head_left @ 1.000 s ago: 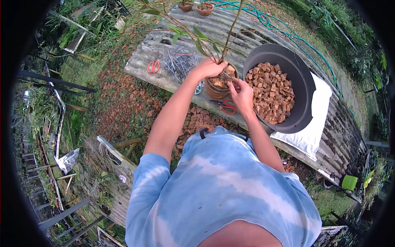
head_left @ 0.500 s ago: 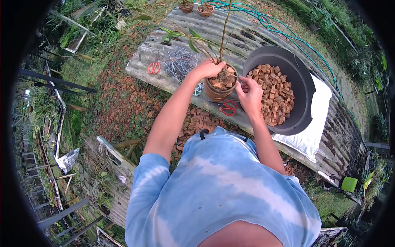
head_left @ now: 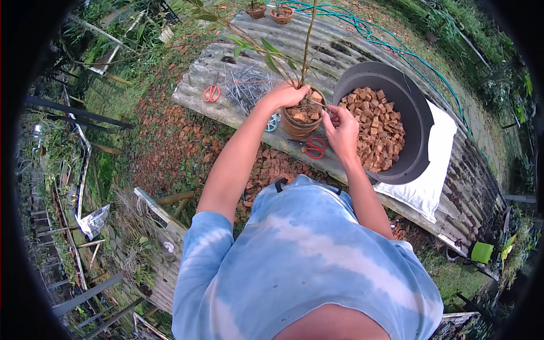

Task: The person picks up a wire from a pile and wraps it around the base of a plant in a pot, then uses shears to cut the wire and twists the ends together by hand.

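Note:
A clay pot (head_left: pixel 300 128) holding brown chunks and roots stands at the near edge of the corrugated sheet. From it rises a leafy plant (head_left: pixel 306 54) with tall thin stems. My left hand (head_left: pixel 285 95) is closed around the base of the stems at the pot's far left rim; some fingers are hidden. Just right of the pot, my right hand (head_left: pixel 343 131) pinches a thin wire-like piece (head_left: pixel 318 103) that reaches over the pot's rim toward the roots. Red-handled scissors (head_left: pixel 314 148) lie just in front of the pot.
A big black tub (head_left: pixel 420 130) of brown cubes (head_left: pixel 374 124) rests on a white sack (head_left: pixel 445 153) at right. Left of the pot lie another red-handled pair of scissors (head_left: pixel 211 93), a pile of metal wires (head_left: pixel 246 85) and a green-blue spool (head_left: pixel 272 123). Small pots (head_left: pixel 281 16) stand behind.
My right hand has shifted slightly left, toward the pot, with the thin piece now reaching further over the rim. The plant's stems have tilted a little. My left hand keeps its place.

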Motion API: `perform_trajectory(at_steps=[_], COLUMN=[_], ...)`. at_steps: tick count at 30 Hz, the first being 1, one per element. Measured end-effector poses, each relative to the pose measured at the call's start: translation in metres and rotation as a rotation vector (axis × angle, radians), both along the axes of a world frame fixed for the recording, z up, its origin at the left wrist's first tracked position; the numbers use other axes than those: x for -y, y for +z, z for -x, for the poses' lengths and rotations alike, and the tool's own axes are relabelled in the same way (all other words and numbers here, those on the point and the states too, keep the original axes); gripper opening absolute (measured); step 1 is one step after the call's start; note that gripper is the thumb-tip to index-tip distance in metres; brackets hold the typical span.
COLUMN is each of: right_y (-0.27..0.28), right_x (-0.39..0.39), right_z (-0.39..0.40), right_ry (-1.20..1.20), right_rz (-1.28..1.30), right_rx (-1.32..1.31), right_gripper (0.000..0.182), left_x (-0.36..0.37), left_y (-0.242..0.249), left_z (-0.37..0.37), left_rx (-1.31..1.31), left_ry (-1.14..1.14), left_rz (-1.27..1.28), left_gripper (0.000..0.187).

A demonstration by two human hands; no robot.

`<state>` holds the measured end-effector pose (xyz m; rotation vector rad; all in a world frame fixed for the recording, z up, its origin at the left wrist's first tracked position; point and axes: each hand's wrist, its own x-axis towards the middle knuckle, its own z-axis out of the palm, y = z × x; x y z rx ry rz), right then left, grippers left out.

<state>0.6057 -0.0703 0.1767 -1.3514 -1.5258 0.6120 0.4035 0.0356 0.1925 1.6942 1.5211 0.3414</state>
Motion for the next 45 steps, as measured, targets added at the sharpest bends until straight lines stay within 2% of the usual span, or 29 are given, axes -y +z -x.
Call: perform_trajectory(at_steps=[3, 7, 13, 19, 22, 24, 27, 29, 33, 38, 42, 45], right_y=[0.001, -0.002, -0.036, -0.037, -0.043, -0.055, -0.069, -0.072, -0.059, -0.057, -0.061, -0.058], right_x=[-0.003, -0.004, -0.003, 0.002, 0.007, 0.001, -0.006, -0.011, -0.007, -0.004, -0.010, -0.012], right_z=[0.002, 0.001, 0.012, 0.010, 0.015, 0.017, 0.018, 0.019, 0.019, 0.024, 0.025, 0.022], right_ry=[-0.001, 0.005, 0.093, 0.090, 0.086, 0.080, 0.036, 0.047, 0.023, 0.051, 0.061, 0.082], right_rz=[0.072, 0.203, 0.114, 0.134, 0.129, 0.189, 0.267, 0.315, 0.307, 0.270, 0.223, 0.157], right_rx=[-0.085, -0.262, -0.691, -0.926, -0.887, -0.726, -0.471, -0.391, -0.219, -0.070, 0.039, 0.166], right_gripper=[0.026, 0.026, 0.022, 0.020, 0.021, 0.022, 0.027, 0.028, 0.030, 0.030, 0.030, 0.028], left_x=[0.003, -0.004, -0.001, 0.009, 0.012, 0.012, 0.002, -0.001, 0.005, 0.006, 0.011, 0.019], left_y=[0.007, -0.009, 0.000, 0.015, 0.025, 0.024, 0.006, -0.004, 0.012, 0.004, 0.018, 0.037], left_z=[-0.004, -0.004, -0.003, -0.007, -0.006, -0.008, -0.007, -0.007, -0.009, -0.006, -0.007, -0.011], left_rx=[-0.094, -0.122, -0.035, 0.007, -0.084, -0.186, -0.162, -0.168, -0.131, -0.109, -0.119, -0.134], left_ry=[0.017, 0.029, 0.009, 0.071, 0.049, 0.015, -0.037, -0.018, -0.016, 0.011, -0.016, -0.020], left_rz=[-0.017, -0.042, 0.053, 0.107, 0.078, 0.019, -0.020, -0.030, 0.058, -0.033, -0.030, 0.067], left_gripper=[0.059, 0.059, 0.059, 0.052, 0.057, 0.068, 0.069, 0.067, 0.060, 0.064, 0.067, 0.054])
